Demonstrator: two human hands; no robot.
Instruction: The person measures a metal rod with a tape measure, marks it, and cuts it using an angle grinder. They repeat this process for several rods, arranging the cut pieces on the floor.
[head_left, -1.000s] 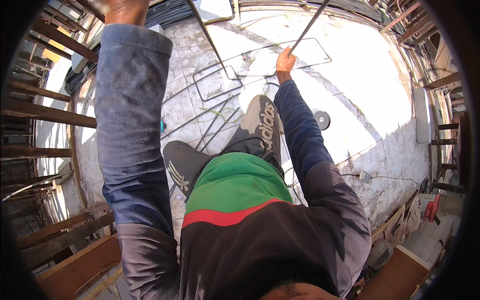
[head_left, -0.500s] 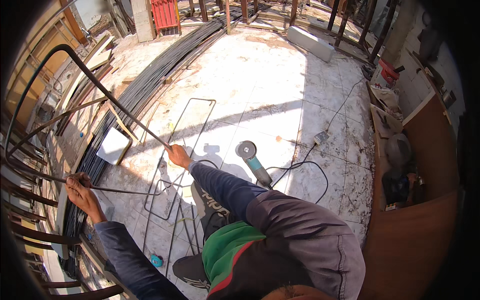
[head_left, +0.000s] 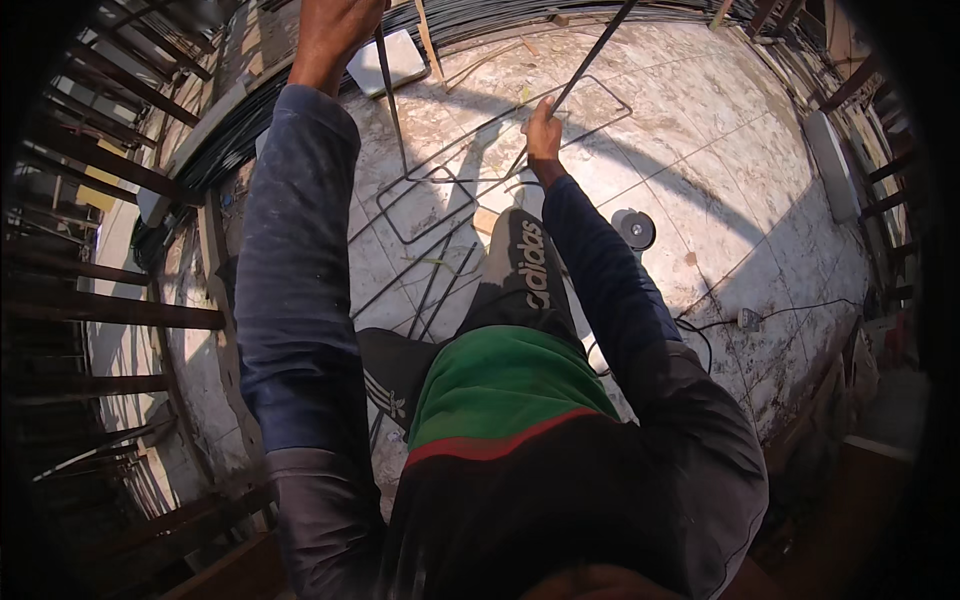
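Observation:
A dark bent rebar rod [head_left: 594,56] is held up in front of me, with its far part out of the picture. My left hand [head_left: 338,35] is raised at the top edge, closed round one side of the rod; its fingertips are partly cut off. Lower and further right, my right hand [head_left: 543,133] grips the other side, fingers wrapped around it. Beneath, a long rectangular rebar frame [head_left: 612,92] lies on the pale tiled floor. Beyond my right forearm an angle grinder [head_left: 635,230] rests on the floor, its disc showing and its body mostly hidden by my sleeve.
Long steel rods [head_left: 480,28] lie bundled along the far side, with a white slab [head_left: 392,65] beside them. Dark wooden posts [head_left: 110,300] line the left. A cable runs to a socket box [head_left: 748,319] at right, and a pale block [head_left: 830,165] stands further off.
My view has swung left and down. Both hands, still on the rod, now appear higher and further right in the picture, and the rod's bent end has gone out of view.

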